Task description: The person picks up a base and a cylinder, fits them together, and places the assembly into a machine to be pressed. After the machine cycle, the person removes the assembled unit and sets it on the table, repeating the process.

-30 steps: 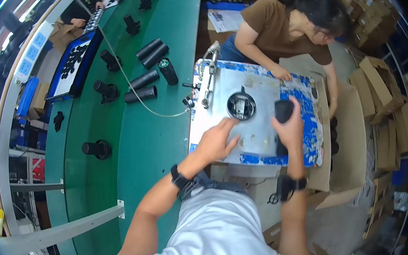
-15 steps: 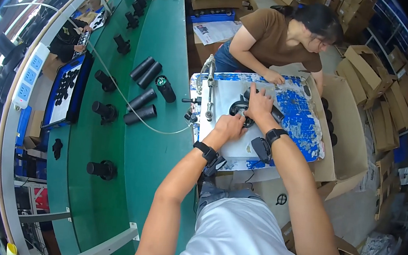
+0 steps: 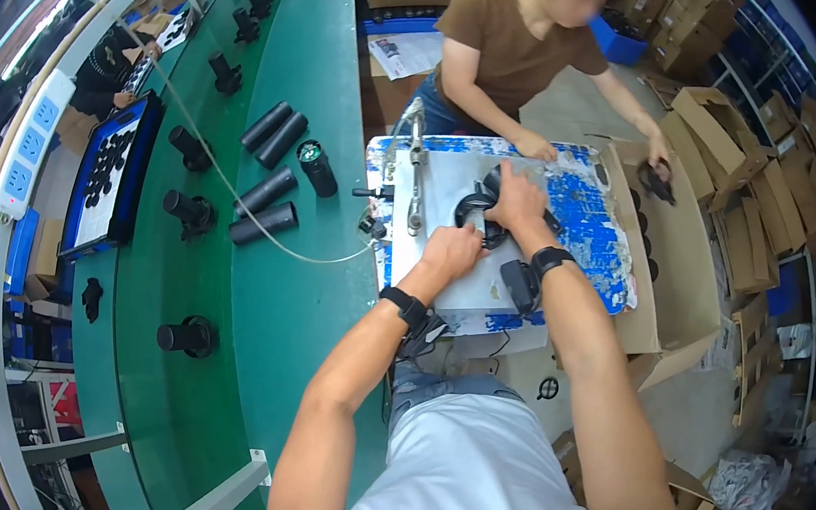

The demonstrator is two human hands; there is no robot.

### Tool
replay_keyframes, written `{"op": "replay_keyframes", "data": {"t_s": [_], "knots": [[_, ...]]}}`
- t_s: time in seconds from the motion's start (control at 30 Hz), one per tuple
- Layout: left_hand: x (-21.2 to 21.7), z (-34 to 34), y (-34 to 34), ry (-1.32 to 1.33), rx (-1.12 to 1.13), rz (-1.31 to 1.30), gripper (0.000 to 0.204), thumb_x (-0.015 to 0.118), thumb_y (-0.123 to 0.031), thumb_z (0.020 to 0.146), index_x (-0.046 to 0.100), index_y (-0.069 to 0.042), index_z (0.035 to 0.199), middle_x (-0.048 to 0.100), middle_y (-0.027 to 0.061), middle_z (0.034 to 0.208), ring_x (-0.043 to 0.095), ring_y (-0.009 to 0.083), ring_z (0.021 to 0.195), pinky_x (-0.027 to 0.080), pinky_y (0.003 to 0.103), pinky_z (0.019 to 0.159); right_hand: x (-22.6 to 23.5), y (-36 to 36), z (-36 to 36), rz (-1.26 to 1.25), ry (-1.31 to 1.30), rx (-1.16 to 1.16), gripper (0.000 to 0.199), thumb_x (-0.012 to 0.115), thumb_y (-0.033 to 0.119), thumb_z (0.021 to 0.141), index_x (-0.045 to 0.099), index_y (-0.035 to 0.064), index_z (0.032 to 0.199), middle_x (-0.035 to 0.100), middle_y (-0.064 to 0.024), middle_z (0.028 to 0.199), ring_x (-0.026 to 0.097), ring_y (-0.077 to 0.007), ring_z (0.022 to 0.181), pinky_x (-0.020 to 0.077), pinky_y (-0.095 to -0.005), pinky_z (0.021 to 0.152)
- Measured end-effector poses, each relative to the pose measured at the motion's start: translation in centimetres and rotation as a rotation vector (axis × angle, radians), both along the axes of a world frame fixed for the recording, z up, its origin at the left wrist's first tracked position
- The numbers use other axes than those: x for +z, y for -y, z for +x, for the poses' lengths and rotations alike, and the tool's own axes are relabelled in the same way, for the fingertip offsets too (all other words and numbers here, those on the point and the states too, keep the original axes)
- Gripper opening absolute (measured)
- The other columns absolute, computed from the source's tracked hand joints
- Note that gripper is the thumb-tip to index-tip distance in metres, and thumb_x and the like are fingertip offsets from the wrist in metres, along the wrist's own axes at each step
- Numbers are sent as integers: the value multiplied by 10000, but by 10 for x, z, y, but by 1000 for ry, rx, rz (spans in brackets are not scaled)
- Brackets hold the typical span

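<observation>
My left hand (image 3: 453, 252) is closed, its fingertips pressing the near-left side of a black round-flanged part (image 3: 472, 206) on the pale work plate (image 3: 443, 168). My right hand (image 3: 519, 205) grips the same part from the far right, its palm over it. Between the two hands a small pale spot shows, too small to name. A black cylindrical body (image 3: 553, 221) sticks out to the right from under my right hand. Most of the part's middle is hidden by my fingers.
A metal clamp arm (image 3: 416, 191) stands left of my hands. Several black tubes (image 3: 264, 223) lie on the green bench (image 3: 309, 284), flanged black units (image 3: 188, 334) farther left. Across from me, a co-worker's hand (image 3: 658, 161) holds a black part over an open carton (image 3: 692, 277).
The co-worker's far hand has come up out of the carton with a black part. My hands stay on the flanged part, which seems slightly turned. The whole view has shifted a little.
</observation>
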State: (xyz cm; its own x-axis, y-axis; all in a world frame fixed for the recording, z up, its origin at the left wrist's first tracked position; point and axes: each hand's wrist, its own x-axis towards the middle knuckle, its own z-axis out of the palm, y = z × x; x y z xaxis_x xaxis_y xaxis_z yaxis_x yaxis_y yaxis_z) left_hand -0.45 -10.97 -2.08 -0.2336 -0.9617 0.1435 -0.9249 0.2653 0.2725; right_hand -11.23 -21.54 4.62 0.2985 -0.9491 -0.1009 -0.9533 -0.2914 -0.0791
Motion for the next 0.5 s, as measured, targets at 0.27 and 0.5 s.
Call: {"op": "replay_keyframes", "data": {"t_s": [0.27, 0.5], "knots": [[25, -22, -73, -745, 382, -106, 376, 613, -207, 908, 527, -50, 1238, 604, 132, 1138, 655, 244, 693, 509, 343, 627, 12, -42, -65, -308, 934, 36, 664, 833, 276, 690, 514, 48, 1226, 643, -160, 1066, 657, -306, 942, 518, -367, 815], [57, -74, -101, -1902, 60, 768, 504, 537, -241, 978, 354, -25, 1395, 649, 104, 1062, 654, 184, 898, 517, 303, 753, 15, -96, -108, 395, 2399, 191, 511, 635, 269, 861, 403, 98, 1283, 534, -81, 1018, 541, -233, 918, 436, -387, 919]]}}
